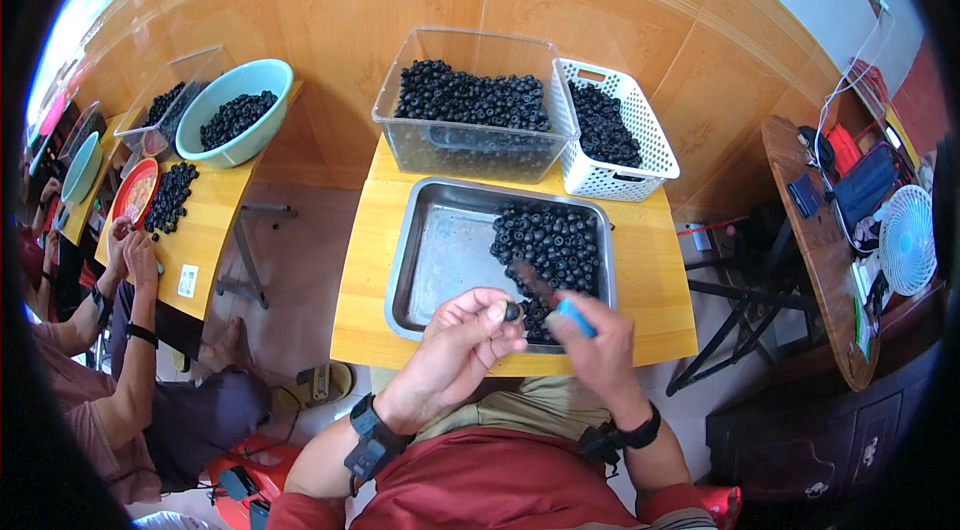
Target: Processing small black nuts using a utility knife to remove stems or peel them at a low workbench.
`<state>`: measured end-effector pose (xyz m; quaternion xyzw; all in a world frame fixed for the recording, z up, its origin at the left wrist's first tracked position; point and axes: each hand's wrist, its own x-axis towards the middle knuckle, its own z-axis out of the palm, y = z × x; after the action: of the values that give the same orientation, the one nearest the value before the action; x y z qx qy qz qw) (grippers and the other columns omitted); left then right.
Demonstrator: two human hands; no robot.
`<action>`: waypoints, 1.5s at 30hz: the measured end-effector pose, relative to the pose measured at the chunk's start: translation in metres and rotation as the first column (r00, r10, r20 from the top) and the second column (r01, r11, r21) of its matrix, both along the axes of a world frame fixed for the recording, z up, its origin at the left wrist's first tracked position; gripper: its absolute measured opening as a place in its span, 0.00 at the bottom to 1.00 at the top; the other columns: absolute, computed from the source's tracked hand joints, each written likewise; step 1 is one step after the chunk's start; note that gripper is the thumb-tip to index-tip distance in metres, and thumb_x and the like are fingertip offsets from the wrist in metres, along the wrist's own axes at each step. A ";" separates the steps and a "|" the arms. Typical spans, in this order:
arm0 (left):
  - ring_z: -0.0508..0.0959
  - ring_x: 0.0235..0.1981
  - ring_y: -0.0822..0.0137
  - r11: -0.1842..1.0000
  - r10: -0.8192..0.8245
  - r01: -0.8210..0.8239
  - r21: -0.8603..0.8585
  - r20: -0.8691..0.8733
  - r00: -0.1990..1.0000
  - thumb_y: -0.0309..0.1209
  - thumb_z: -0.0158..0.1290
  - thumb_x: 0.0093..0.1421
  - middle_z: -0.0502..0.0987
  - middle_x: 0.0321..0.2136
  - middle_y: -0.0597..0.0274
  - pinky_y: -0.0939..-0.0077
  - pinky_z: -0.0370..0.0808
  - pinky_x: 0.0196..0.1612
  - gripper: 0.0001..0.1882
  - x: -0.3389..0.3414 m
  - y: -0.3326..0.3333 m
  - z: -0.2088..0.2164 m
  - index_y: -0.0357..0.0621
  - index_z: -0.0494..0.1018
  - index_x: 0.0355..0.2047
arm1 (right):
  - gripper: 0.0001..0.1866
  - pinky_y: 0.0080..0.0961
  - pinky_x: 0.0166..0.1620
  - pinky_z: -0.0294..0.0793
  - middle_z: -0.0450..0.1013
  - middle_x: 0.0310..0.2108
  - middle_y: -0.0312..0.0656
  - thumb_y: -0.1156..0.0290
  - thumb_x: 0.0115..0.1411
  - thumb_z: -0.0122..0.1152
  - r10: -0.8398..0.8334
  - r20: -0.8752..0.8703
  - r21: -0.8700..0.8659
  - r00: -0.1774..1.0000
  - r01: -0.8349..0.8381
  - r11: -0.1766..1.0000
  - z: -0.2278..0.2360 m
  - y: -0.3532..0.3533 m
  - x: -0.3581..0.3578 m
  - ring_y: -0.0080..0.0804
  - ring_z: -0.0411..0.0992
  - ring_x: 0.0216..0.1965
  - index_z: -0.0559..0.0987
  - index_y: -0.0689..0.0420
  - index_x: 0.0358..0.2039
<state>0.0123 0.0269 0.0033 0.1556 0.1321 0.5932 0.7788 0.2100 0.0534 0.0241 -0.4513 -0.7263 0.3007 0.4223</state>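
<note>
Between the thumb and fingers of my left hand (455,345) is a small round black part (512,312), pinched above the near edge of a metal tray (435,255). My right hand (603,342) is wrapped round a knife (578,318) with a blue handle. Its narrow brownish blade is smeared by motion and points up and left, close to the part but seemingly apart from it. Many similar black ring-like parts (545,240) lie heaped in the tray's right half, partly hidden behind my right hand.
Behind the tray stand a clear plastic bin (470,155) and a white perforated basket (625,180), both holding black parts. At left, a person (120,370) works at another table with a green basin (240,135). A brown table (820,270) with a fan (908,240) stands right.
</note>
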 end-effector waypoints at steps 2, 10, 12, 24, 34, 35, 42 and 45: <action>0.81 0.35 0.71 0.997 -0.007 0.011 0.075 -0.053 0.999 0.27 0.52 0.67 0.79 0.34 0.60 0.72 0.82 0.43 0.07 0.000 -0.008 0.014 0.39 0.73 0.43 | 0.17 0.17 0.32 0.67 0.73 0.26 0.28 0.65 0.61 0.66 -0.168 -0.103 -0.185 0.980 0.147 0.972 0.003 0.006 0.011 0.14 0.66 0.29 0.81 0.65 0.43; 0.81 0.35 0.71 1.000 -0.008 0.008 0.003 -0.055 0.998 0.27 0.53 0.66 0.79 0.33 0.61 0.76 0.82 0.42 0.06 0.001 -0.001 0.000 0.40 0.74 0.43 | 0.17 0.16 0.34 0.69 0.75 0.29 0.36 0.68 0.57 0.70 0.138 -0.091 0.004 0.986 -0.138 0.990 0.021 -0.004 -0.015 0.17 0.69 0.29 0.81 0.64 0.44; 0.81 0.35 0.71 1.000 -0.005 0.004 -0.008 -0.091 0.996 0.26 0.52 0.67 0.79 0.33 0.61 0.76 0.82 0.42 0.06 0.004 -0.005 0.001 0.40 0.74 0.43 | 0.17 0.17 0.32 0.69 0.74 0.27 0.38 0.72 0.55 0.71 0.205 -0.086 0.052 0.975 -0.201 0.978 0.020 -0.004 -0.019 0.20 0.70 0.28 0.81 0.64 0.44; 0.80 0.37 0.73 0.999 -0.026 0.013 -0.035 -0.402 0.915 0.28 0.54 0.66 0.81 0.38 0.59 0.78 0.81 0.42 0.08 0.006 -0.002 0.002 0.40 0.74 0.44 | 0.11 0.26 0.32 0.69 0.70 0.27 0.41 0.72 0.58 0.66 0.033 0.018 0.174 0.999 -0.035 0.984 0.020 0.012 -0.001 0.30 0.69 0.27 0.78 0.62 0.40; 0.77 0.32 0.79 0.978 0.172 0.035 0.207 -0.884 0.435 0.26 0.59 0.62 0.80 0.31 0.65 0.83 0.75 0.36 0.08 -0.001 0.013 -0.008 0.36 0.76 0.40 | 0.19 0.21 0.38 0.72 0.76 0.29 0.38 0.66 0.60 0.64 -0.373 -0.091 0.348 0.924 0.380 0.857 0.043 0.191 0.045 0.19 0.70 0.31 0.79 0.69 0.45; 0.76 0.31 0.79 0.976 0.177 0.054 0.210 -0.916 0.361 0.26 0.59 0.62 0.79 0.31 0.68 0.84 0.75 0.35 0.08 -0.002 0.015 -0.006 0.36 0.77 0.40 | 0.20 0.21 0.38 0.72 0.77 0.29 0.38 0.66 0.60 0.64 -0.386 -0.087 0.263 0.918 0.395 0.880 0.037 0.197 0.050 0.19 0.70 0.31 0.79 0.71 0.46; 0.81 0.30 0.52 0.947 0.280 0.160 0.279 -0.960 0.014 0.26 0.62 0.55 0.80 0.33 0.46 0.64 0.77 0.34 0.13 -0.004 0.028 0.003 0.34 0.77 0.40 | 0.19 0.17 0.35 0.70 0.77 0.30 0.35 0.66 0.60 0.66 -0.270 -0.088 0.029 0.959 0.273 0.961 0.003 0.133 0.045 0.14 0.68 0.30 0.80 0.70 0.43; 0.80 0.32 0.49 0.933 0.306 0.223 0.282 -0.948 -0.082 0.27 0.61 0.55 0.80 0.33 0.46 0.61 0.77 0.36 0.13 -0.001 0.037 -0.005 0.35 0.77 0.40 | 0.18 0.17 0.35 0.71 0.77 0.30 0.35 0.66 0.60 0.66 -0.225 -0.119 -0.051 0.967 0.220 0.974 -0.006 0.104 0.044 0.15 0.69 0.31 0.80 0.69 0.42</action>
<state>0.0112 0.0639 -0.0021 0.6734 0.5567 0.3218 0.3647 0.2536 0.1573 0.0181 -0.5184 -0.6375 0.2925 0.4891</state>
